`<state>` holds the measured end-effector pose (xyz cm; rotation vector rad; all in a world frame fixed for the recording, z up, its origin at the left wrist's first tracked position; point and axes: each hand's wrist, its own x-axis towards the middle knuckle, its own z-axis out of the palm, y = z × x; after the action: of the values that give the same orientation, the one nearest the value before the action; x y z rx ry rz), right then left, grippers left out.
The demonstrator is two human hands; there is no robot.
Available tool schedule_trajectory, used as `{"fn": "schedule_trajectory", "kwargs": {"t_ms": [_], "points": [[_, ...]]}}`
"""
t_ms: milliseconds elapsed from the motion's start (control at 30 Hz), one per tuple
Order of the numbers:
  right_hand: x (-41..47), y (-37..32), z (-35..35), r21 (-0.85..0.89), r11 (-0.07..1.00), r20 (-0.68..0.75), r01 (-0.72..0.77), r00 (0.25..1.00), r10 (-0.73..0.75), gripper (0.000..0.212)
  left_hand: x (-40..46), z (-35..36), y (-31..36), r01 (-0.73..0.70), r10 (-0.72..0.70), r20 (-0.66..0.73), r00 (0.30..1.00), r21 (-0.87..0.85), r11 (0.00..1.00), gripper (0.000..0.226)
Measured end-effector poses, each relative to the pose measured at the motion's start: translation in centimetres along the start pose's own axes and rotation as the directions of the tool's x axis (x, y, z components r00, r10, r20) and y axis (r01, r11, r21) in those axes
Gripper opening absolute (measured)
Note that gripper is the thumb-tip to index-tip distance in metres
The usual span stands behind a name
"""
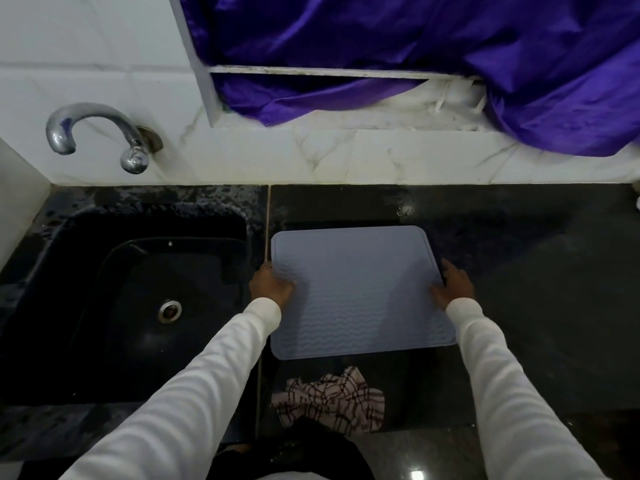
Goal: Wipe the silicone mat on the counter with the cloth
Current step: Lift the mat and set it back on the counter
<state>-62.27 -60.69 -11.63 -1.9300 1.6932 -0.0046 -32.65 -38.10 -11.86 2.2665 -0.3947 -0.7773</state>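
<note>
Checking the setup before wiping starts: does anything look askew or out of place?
The mat lies slightly askew to the counter's edge, and the cloth sits crumpled near it, untouched.

A black sink (69, 306) is seen sunk into the left of the dark desk (536, 289), its steel drain (170, 310) lying low in the basin. A curved chrome tap (100, 133) is mounted on the white marbled wall tiles (86, 46) above it. Purple fabric (433, 39) is draped over the window ledge (329, 71).

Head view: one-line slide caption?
Both hands hold the grey mat's side edges on the counter; checked cloth lies nearer.
</note>
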Motion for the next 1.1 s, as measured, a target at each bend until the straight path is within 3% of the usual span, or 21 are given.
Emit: {"fn": "schedule_trajectory", "kwargs": {"t_ms": [100, 200, 300, 400, 500, 600, 700, 900, 1100], "points": [[1.2, 0.3, 0.9, -0.084, 0.996, -0.033, -0.03, 0.999, 0.027, 0.071, 1.0, -0.1, -0.4, 0.107, -0.1, 0.038, 0.994, -0.255, 0.961, 0.058], [2.2, 0.1, 1.0, 0.052, 0.994, -0.053, -0.097, 0.994, 0.1, 0.062, 0.8, -0.3, -0.1, 0.036, -0.029, 0.041, 0.999, -0.176, 0.984, 0.047], [2.5, -0.5, 0.4, 0.24, 0.964, -0.027, -0.113, 0.992, 0.123, 0.038, 0.1, -0.4, 0.2, -0.082, 0.082, 0.001, 0.997, -0.056, 0.995, 0.039], [2.4, -1.0, 0.4, 0.244, 0.968, -0.062, -0.062, 0.995, 0.08, 0.025, -0.1, -0.3, -0.3, -0.185, 0.184, 0.01, 0.983, 0.039, 0.982, 0.048], [2.4, -1.1, 0.3, 0.191, 0.981, -0.073, -0.042, 0.996, 0.057, 0.02, -0.4, -0.1, -0.8, -0.235, 0.235, -0.006, 0.972, -0.041, 0.971, 0.06], [2.5, -1.0, 0.1, 0.12, 0.993, -0.076, 0.001, 0.997, 0.008, 0.013, -0.3, 0.2, -1.2, -0.302, 0.302, 0.017, 0.953, 0.047, 0.952, 0.054], [2.5, -0.8, 0.0, 0.178, 0.983, -0.098, 0.042, 0.995, -0.025, 0.008, 0.3, 0.7, -1.6, -0.338, 0.338, 0.018, 0.941, 0.114, 0.934, 0.051], [1.9, -0.3, -0.2, 0.455, 0.869, -0.171, 0.192, 0.977, -0.126, 0.026, 1.4, -0.1, -2.4, -0.37, 0.372, 0.023, 0.928, -0.065, 0.927, 0.061], [2.6, -0.9, -1.0, 0.56, 0.783, -0.132, 0.27, 0.962, -0.238, 0.034, 1.1, -0.1, -0.5, -0.14, 0.178, 0.028, 0.984, -0.502, 0.854, 0.057]]}}
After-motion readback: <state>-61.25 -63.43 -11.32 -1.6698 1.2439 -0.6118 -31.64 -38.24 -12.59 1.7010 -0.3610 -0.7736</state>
